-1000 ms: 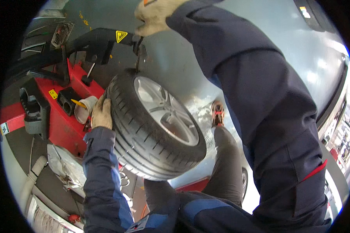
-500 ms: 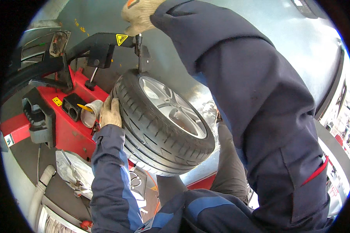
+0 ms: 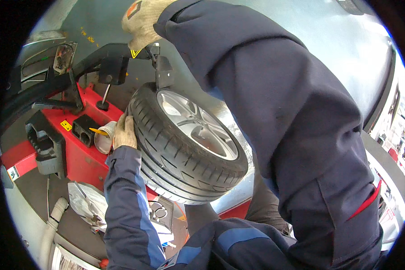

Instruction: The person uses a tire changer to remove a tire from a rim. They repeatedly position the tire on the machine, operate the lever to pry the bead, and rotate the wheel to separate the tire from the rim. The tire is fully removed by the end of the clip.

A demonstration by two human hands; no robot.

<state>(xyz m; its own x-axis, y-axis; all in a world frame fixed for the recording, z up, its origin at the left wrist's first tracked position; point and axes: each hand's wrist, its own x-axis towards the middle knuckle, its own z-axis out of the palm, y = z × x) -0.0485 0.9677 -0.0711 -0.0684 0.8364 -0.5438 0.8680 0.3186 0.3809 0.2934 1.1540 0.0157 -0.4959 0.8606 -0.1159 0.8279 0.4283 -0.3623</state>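
Note:
My gloved left hand (image 3: 124,133) rests on the tread of a tire (image 3: 184,175) mounted on a silver five-spoke rim (image 3: 198,126), its fingers wrapped against the side. My gloved right hand (image 3: 138,22) is high up, curled, over the end of a black machine arm (image 3: 105,54); what it grips is hidden. Below that hand, a black block fitting (image 3: 164,72) meets the tire's upper edge. Beside my left hand, on the red machine body (image 3: 83,159), sit a tub with a yellow-handled brush (image 3: 102,140) and a black holder (image 3: 83,130).
A dark stepped plastic block (image 3: 47,148) hangs at the machine's left. Below are a crumpled silvery bag (image 3: 85,202) and a white pipe (image 3: 54,220). A grey-blue panel (image 3: 337,49) rises behind, and shelving with small items shows at the far right.
My right hand has moved left and slightly down. The black fitting beneath it has come into fuller view against the tire. My left hand stays on the tire.

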